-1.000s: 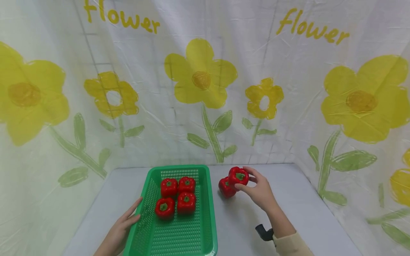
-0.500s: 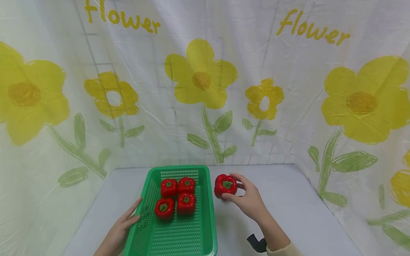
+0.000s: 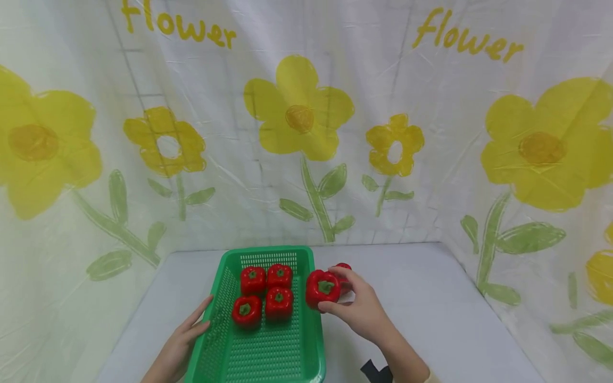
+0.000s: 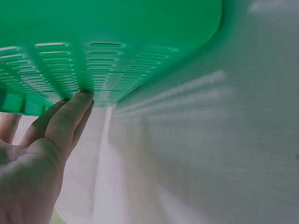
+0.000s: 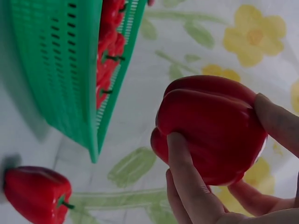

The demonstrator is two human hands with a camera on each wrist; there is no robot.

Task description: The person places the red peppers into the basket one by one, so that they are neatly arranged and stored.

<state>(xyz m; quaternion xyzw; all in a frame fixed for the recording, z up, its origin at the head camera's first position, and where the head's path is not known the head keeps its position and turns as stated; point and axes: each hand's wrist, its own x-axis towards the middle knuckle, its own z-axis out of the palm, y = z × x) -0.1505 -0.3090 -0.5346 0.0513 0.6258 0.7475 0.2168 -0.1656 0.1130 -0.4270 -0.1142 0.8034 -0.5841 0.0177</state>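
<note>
My right hand (image 3: pixel 362 311) grips a red bell pepper (image 3: pixel 323 290) between thumb and fingers, its green stem facing the head camera. That pepper is held up at the right rim of a green plastic basket (image 3: pixel 263 356). In the right wrist view the fingers (image 5: pixel 184 163) wrap its side. The left hand (image 3: pixel 178 340) rests against the basket's left side, fingers fairly straight on the slotted outer wall in the left wrist view. Several red bell peppers (image 3: pixel 279 304) stand grouped inside the basket. One more bell pepper (image 5: pixel 36 193) lies on the table, mostly hidden behind my right hand in the head view.
The pale table (image 3: pixel 431 319) extends to the right of the basket. A white curtain (image 3: pixel 230 175) printed with yellow flowers hangs behind and on both sides. A black strap-like piece (image 3: pixel 375 371) sits at my right wrist.
My right hand has carried the held bell pepper left and toward me, from above the other table pepper to the basket's right rim. The left hand and basket stay put.
</note>
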